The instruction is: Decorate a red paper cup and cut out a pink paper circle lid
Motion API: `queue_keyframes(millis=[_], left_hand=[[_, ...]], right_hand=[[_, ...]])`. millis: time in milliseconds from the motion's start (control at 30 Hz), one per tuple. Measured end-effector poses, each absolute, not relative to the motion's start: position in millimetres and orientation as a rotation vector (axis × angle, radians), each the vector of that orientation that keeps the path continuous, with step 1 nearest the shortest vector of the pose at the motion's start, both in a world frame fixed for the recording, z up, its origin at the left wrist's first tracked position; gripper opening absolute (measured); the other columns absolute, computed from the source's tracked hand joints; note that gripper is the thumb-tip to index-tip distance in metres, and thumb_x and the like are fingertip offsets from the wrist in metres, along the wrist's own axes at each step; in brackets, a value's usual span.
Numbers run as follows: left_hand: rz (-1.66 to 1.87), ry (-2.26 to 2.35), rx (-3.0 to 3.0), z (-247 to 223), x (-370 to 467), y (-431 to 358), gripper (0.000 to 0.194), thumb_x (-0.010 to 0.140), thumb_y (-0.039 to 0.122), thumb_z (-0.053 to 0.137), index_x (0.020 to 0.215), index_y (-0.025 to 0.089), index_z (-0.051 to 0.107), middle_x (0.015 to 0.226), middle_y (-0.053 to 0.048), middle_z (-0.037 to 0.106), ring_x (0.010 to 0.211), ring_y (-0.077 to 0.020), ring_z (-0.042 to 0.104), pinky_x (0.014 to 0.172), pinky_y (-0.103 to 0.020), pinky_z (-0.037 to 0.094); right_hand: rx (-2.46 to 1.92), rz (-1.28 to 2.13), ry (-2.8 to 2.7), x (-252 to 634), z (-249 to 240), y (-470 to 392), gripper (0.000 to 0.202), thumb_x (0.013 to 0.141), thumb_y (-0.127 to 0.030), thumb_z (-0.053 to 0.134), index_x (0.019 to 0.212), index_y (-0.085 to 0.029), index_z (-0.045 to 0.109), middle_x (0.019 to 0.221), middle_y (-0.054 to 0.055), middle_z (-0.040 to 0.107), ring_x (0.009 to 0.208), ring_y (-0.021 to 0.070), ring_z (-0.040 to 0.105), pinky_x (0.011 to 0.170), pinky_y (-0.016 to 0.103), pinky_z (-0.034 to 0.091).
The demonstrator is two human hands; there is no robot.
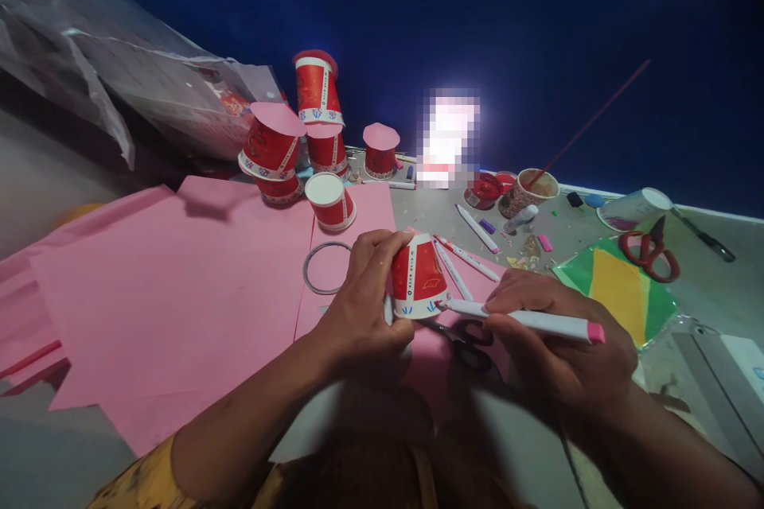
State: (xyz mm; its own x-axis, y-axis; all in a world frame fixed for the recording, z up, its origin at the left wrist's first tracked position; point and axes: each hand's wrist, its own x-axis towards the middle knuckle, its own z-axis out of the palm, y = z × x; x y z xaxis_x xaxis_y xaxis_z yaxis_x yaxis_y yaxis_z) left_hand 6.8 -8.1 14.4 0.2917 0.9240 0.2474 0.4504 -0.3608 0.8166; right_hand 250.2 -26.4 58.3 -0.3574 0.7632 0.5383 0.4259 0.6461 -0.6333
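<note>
A red paper cup (422, 277) is held upside down, its white rim low, in my left hand (373, 290), with the fingers wrapped round its left side. Blue marks show on the white rim. My right hand (561, 334) pinches a white marker (537, 321) with a pink end, and its tip touches the rim at the right. Beneath the cup and marker, black-handled scissors (471, 344) lie on pink paper (179, 294). Just behind the cup are more white markers (469, 258).
Several red cups (278, 147), some stacked and topped with pink discs, stand at the back left. A grey tape ring (305, 270) lies left of my left hand. At the right are a patterned cup (519, 197), red-handled scissors (665, 264) and a green-yellow packet (621, 298).
</note>
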Motion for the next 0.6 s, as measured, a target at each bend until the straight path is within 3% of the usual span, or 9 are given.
queue_keyframes(millis=[167,367,600], left_hand=[[1.028,1.175,1.949,11.0,7.0,-6.9,0.095,0.061,0.011,0.064,0.151,0.029,0.042,0.144,-0.011,0.044,0.138,-0.0359,0.050,0.118,-0.061,0.049],[0.984,1.216,1.930,14.5,7.2,-7.4,0.091,0.065,0.012,0.066,0.151,0.029,0.041,0.143,-0.011,0.044,0.139,-0.0351,0.049,0.120,-0.060,0.048],[0.963,1.213,1.928,15.7,6.6,-7.8,0.092,0.064,0.011,0.064,0.151,0.029,0.041,0.144,-0.011,0.043,0.139,-0.0341,0.050,0.119,-0.059,0.049]], right_hand=[[-0.971,0.491,-2.010,251.6,59.7,-26.1,0.006,0.099,-0.024,0.072,0.093,-0.026,0.071,0.079,-0.001,0.077,0.070,0.0188,0.074,0.068,0.032,0.058],[-1.012,0.437,-1.972,256.5,63.3,-27.2,0.012,0.096,-0.015,0.072,0.096,-0.027,0.072,0.082,-0.001,0.077,0.074,0.0189,0.074,0.073,0.031,0.059],[-0.976,0.511,-2.006,251.6,57.2,-25.1,0.006,0.099,-0.024,0.072,0.094,-0.026,0.071,0.078,-0.002,0.076,0.069,0.0177,0.073,0.067,0.031,0.055]])
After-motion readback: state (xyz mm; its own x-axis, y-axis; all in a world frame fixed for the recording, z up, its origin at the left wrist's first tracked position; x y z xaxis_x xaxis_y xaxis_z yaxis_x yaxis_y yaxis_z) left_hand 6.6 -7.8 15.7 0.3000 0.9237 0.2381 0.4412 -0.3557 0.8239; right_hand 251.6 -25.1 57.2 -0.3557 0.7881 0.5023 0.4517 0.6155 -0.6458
